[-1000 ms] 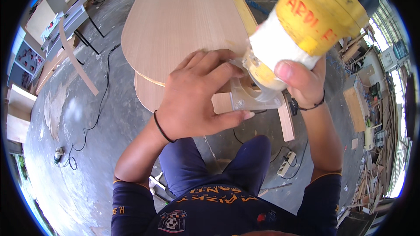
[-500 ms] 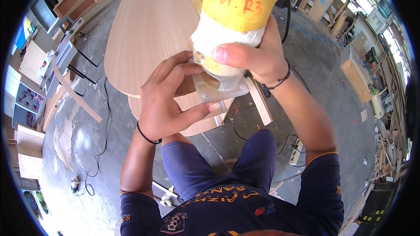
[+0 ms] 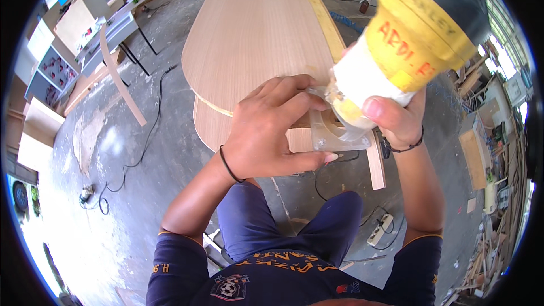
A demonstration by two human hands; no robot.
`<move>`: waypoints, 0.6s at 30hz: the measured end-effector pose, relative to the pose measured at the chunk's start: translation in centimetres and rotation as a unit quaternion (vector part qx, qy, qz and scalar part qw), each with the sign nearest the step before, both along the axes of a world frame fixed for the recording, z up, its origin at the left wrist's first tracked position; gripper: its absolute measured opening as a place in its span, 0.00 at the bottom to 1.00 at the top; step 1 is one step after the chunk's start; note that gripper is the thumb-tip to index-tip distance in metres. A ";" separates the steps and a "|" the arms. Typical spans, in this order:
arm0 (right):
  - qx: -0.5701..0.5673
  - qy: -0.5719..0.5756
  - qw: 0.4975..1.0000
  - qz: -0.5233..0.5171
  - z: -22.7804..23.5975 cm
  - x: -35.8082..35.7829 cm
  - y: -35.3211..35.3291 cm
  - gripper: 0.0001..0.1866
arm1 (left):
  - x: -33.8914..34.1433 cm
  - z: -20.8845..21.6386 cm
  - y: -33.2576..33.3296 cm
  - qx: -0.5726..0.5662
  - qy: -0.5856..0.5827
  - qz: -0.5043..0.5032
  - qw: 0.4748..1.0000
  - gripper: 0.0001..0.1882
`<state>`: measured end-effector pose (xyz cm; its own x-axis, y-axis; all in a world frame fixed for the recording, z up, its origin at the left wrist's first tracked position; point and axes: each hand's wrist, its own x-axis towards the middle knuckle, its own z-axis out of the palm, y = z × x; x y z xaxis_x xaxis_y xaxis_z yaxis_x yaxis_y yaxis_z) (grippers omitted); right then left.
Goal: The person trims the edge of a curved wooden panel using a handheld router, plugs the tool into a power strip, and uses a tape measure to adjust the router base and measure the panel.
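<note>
Work looks underway, remainder unclear: right hand (image 3: 400, 117) gripping a yellow-black cylindrical power tool (image 3: 396, 50), left hand (image 3: 267, 129) spread at its clear-plastic base (image 3: 339, 143).

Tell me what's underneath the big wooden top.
Under the wooden top, a second wooden board peeks out at the near edge. The left hand and the top hide much of the rest.

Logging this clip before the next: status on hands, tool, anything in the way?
Right hand closed round tool. Left hand at its clear base, thumb spread wide. Panel partly hidden by left hand and tool.
</note>
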<state>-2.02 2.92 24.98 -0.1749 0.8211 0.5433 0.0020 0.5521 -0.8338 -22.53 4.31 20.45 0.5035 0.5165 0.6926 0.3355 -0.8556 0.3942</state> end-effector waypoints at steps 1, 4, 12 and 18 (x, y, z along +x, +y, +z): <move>0.004 0.002 1.000 -0.004 -0.5 0.1 0.1 0.37 | 0.0 -0.2 0.0 -0.001 -0.005 -0.004 1.000 0.28; -0.005 -0.012 1.000 -0.003 -0.9 0.8 0.2 0.41 | 0.0 -0.5 0.2 0.010 -0.003 -0.005 1.000 0.28; -0.060 -0.025 0.998 0.014 -0.9 0.9 0.2 0.44 | -0.4 -0.8 0.1 0.023 -0.008 0.003 1.000 0.27; -0.064 -0.019 0.998 0.012 -0.8 0.8 0.0 0.45 | -0.4 -1.0 0.1 0.029 -0.015 0.003 0.999 0.27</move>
